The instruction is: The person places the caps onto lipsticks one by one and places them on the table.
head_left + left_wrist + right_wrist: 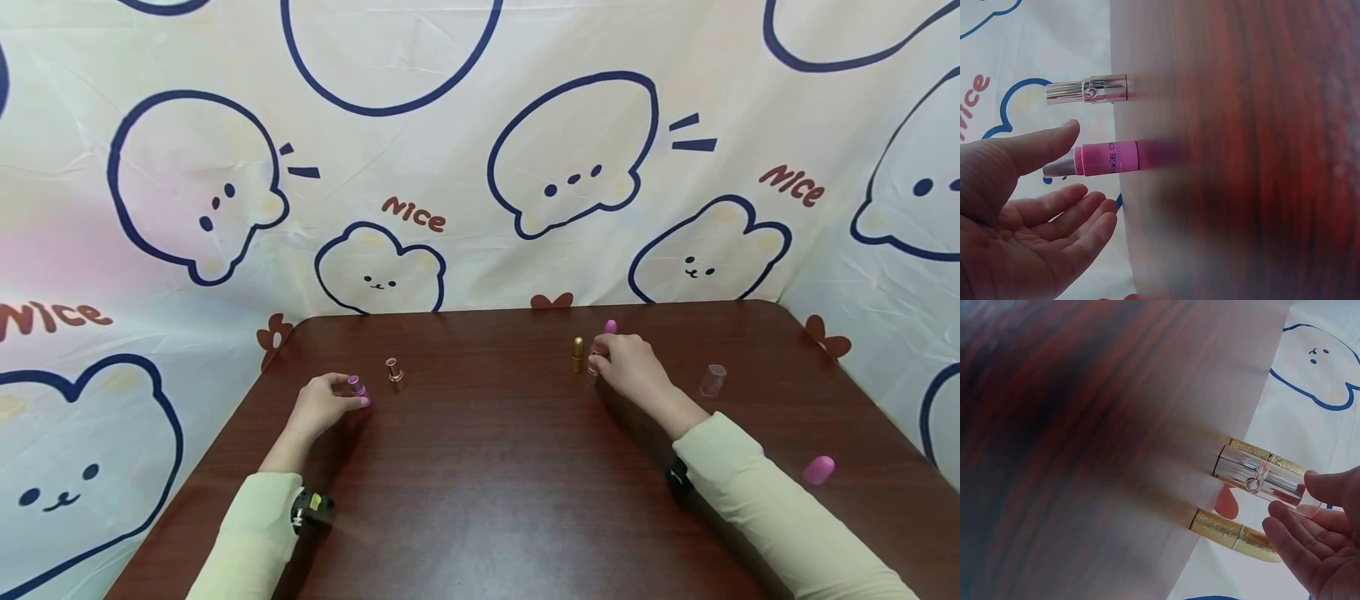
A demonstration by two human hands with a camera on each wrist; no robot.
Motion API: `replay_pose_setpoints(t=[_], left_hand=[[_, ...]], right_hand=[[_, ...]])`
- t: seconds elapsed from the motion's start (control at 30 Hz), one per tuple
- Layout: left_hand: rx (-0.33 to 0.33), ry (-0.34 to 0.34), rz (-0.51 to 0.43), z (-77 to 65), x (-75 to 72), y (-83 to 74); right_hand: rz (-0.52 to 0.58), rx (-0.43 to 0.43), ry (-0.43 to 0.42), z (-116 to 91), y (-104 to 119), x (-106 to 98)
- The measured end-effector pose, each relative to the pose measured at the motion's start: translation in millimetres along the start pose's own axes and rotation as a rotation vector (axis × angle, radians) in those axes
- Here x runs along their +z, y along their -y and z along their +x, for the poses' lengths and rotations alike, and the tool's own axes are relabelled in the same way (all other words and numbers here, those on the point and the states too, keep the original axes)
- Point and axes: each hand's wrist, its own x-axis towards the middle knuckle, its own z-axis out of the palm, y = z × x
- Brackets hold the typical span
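Observation:
An uncapped pink lipstick (1110,157) with a silver inner sleeve stands upright at the table's left. Around it, my left hand (322,404) has the thumb on one side and loosely bent fingers on the other; the left wrist view shows a gap between fingers and tube. A rose-gold lipstick (395,375) stands uncapped just right of that hand. My right hand (633,367) pinches the clear upper end of a silver lipstick (1250,475) between thumb and fingertips. Beside it stands a gold lipstick (577,354); another gold tube (1279,464) is partly hidden behind the silver one.
A clear cap (713,380) stands right of my right hand, and a pink cap (819,469) sits nearer, beside the right sleeve. Beyond the right hand a pink tip (611,327) shows. Patterned cloth (465,167) hangs behind the brown table (480,467).

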Motion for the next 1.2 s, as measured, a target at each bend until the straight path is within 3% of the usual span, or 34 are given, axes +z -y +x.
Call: replay_pose_setpoints(t=[0.3, 0.6, 1.2], left_hand=[[-0.018, 0.005, 0.009, 3.6, 2.4, -1.7], [0.006, 0.002, 0.039, 5.1, 4.6, -4.5], [-0.025, 0.026, 0.085, 9.8, 4.2, -1.0]], right_hand=[[-0.009, 0.001, 0.003, -1.0, 1.2, -0.8], [-0.014, 0.034, 0.033, -3.6, 4.4, -4.9], [0.016, 0.053, -0.001, -21.9, 9.7, -32.8]])
